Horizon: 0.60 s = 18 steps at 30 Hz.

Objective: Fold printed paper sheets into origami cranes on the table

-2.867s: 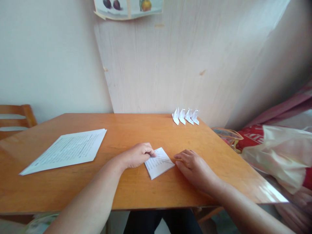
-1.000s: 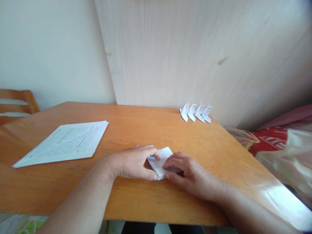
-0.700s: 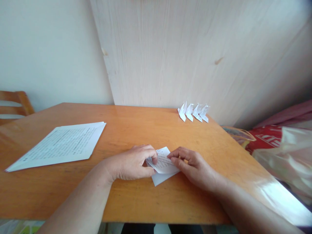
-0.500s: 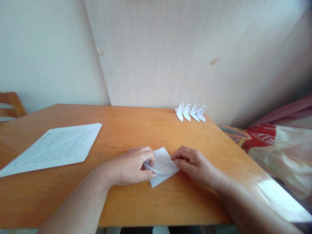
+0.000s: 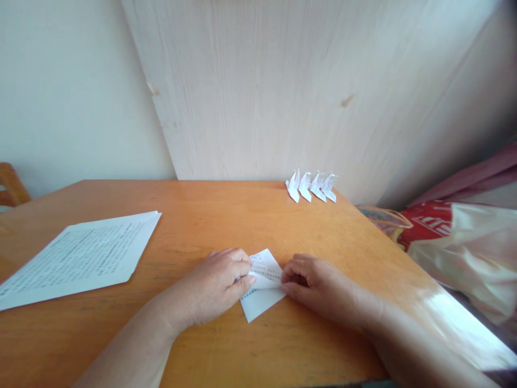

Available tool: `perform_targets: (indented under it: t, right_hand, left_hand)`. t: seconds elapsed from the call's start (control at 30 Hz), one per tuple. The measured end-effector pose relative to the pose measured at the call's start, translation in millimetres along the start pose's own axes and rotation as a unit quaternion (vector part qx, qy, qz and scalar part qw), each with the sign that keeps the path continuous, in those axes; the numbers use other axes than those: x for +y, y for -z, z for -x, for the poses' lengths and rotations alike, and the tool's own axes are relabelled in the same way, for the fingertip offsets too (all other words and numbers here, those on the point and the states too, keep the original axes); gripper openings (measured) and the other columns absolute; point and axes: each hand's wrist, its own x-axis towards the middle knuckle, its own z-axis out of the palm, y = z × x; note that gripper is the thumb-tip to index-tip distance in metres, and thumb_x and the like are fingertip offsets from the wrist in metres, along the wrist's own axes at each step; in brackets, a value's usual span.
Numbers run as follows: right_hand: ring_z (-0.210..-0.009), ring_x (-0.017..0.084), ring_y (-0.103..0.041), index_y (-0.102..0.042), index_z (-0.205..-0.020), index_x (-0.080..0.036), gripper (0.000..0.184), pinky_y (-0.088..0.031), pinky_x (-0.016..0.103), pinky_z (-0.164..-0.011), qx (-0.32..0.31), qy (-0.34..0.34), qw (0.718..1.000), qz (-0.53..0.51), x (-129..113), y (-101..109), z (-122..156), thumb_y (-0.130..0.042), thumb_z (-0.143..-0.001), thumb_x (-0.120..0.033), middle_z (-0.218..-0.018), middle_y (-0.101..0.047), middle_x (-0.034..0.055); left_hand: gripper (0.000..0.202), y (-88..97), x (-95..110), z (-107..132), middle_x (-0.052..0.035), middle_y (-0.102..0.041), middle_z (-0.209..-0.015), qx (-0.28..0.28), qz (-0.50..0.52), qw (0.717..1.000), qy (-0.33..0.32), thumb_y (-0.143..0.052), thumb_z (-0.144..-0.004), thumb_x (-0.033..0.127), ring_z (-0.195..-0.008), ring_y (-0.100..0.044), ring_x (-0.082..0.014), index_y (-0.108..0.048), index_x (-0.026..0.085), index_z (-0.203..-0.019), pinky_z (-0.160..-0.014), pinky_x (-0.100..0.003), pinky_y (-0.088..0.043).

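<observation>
A small folded sheet of printed paper (image 5: 262, 310) lies on the wooden table between my hands, a flap of it turned up along the middle. My left hand (image 5: 226, 277) pinches the left side of the flap between thumb and fingers. At the right corner, my right hand (image 5: 309, 280) grips the paper with its fingers curled in; its fingertips are partly hidden. Several folded white paper figures (image 5: 311, 187) stand in a row near the far right corner of the table.
A stack of printed sheets (image 5: 89, 253) lies on the left of the table (image 5: 202, 215). Behind the table rises a pale wooden panel (image 5: 258, 91). Past the right edge are a red bag (image 5: 430, 223) and a whitish plastic bag (image 5: 472, 258). A chair back (image 5: 14, 183) shows at far left.
The flap that bulged toward me is now folded back toward the middle, baring more of the lower layer. Both hands stay on the paper. The whole view has shifted slightly.
</observation>
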Motion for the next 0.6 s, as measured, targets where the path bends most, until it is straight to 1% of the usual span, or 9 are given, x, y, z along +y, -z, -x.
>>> perform_targets:
  t: [0.1,0.2,0.37,0.47,0.6]
  right_hand:
    - [-0.077,0.014,-0.060,-0.069,-0.087,-0.022,0.015,-0.044,0.026,-0.068,-0.008,0.007,1.000,-0.009,2.2,1.8,0.6,-0.058,-0.084,-0.012,-0.088,-0.067,0.0005]
    - [-0.080,0.015,-0.062,-0.069,-0.089,-0.023,0.020,-0.045,0.027,-0.072,-0.015,0.006,1.000,-0.009,5.6,2.8,1.6,-0.058,-0.080,-0.008,-0.090,-0.068,0.0000]
    - [-0.079,0.015,-0.062,-0.069,-0.088,-0.022,0.028,-0.046,0.026,-0.071,-0.006,-0.024,0.999,-0.022,10.4,4.2,1.7,-0.054,-0.074,-0.003,-0.089,-0.069,-0.0002]
    - [-0.079,0.014,-0.062,-0.069,-0.087,-0.022,0.026,-0.045,0.025,-0.070,-0.011,-0.034,0.999,-0.031,8.5,6.6,1.6,-0.053,-0.075,-0.004,-0.089,-0.069,-0.0002]
    - [-0.074,0.013,-0.059,-0.067,-0.084,-0.021,0.015,-0.042,0.024,-0.064,-0.018,-0.049,0.998,-0.027,2.2,9.3,2.0,-0.057,-0.079,-0.012,-0.085,-0.068,-0.0007]
  left_hand:
    - [0.036,-5.1,-2.9,-0.4,-0.0056,-0.062,-0.099,0.015,0.000,1.000,0.008,-0.039,-0.101,0.040,-0.091,-0.056,-0.0215,-0.069,0.023,-0.092,-0.084,-0.034,-0.045]
    - [0.035,-8.4,-4.7,-0.9,-0.0055,-0.062,-0.101,0.022,0.001,1.000,0.016,-0.039,-0.100,0.039,-0.091,-0.057,-0.0212,-0.068,0.022,-0.089,-0.083,-0.033,-0.046]
    - [0.031,-8.6,-3.6,-3.2,-0.0054,-0.062,-0.100,0.020,-0.004,1.000,0.018,-0.043,-0.099,0.036,-0.092,-0.057,-0.0208,-0.067,0.021,-0.085,-0.083,-0.033,-0.045]
    - [0.028,-8.5,-2.6,-4.3,-0.0047,-0.061,-0.100,0.020,-0.006,0.999,0.024,-0.045,-0.098,0.033,-0.094,-0.058,-0.0202,-0.066,0.021,-0.085,-0.083,-0.033,-0.044]
    - [0.027,-9.9,-3.0,-4.2,-0.0036,-0.061,-0.099,0.027,-0.004,0.999,0.024,-0.045,-0.098,0.031,-0.091,-0.057,-0.0189,-0.063,0.020,-0.082,-0.081,-0.032,-0.043]
